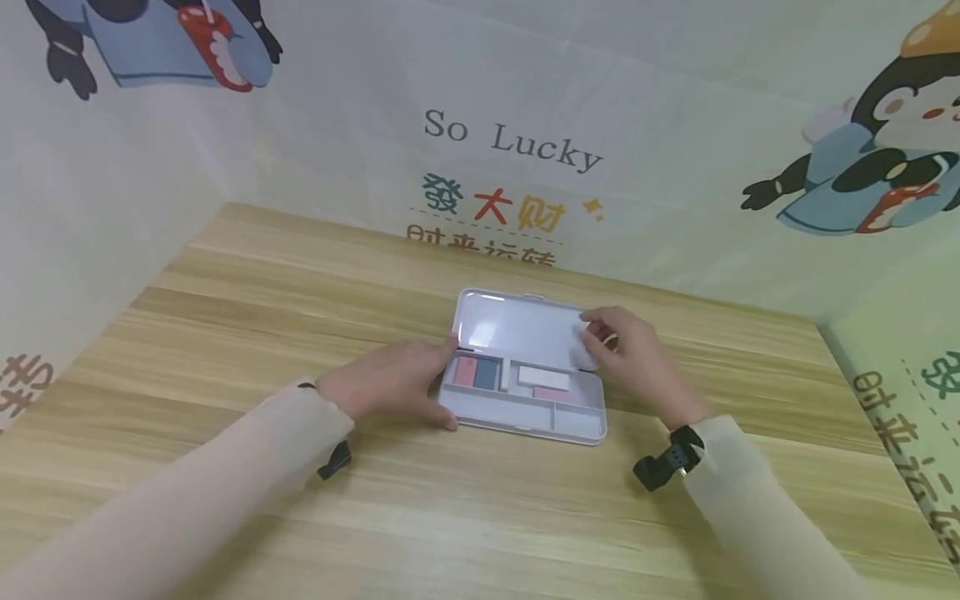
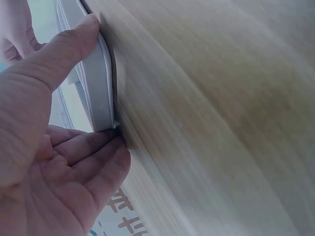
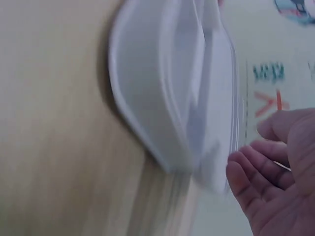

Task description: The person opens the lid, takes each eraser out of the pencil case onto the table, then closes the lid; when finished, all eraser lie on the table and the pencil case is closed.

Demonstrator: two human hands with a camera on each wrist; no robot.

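Observation:
A white pencil case (image 1: 495, 410) lies on the table with its lid (image 1: 517, 329) swung back. In its tray are a pink block (image 1: 465, 371), a blue block (image 1: 486, 374), a narrow white block (image 1: 506, 374), and a wider white block (image 1: 543, 378) overlapping a pink one (image 1: 551, 393). My left hand (image 1: 393, 379) holds the case's left end, thumb at the front corner and fingers at the back, as the left wrist view shows. Loosely bent, my right hand (image 1: 633, 354) has its fingertips right at the lid's right edge, its thumb apart from them in the right wrist view.
The wood-grain table (image 1: 300, 308) extends around the case. A printed cloth (image 1: 337, 125) with lettering and cartoon figures stands behind it and along both sides. Each wrist wears a black strap (image 1: 671, 458).

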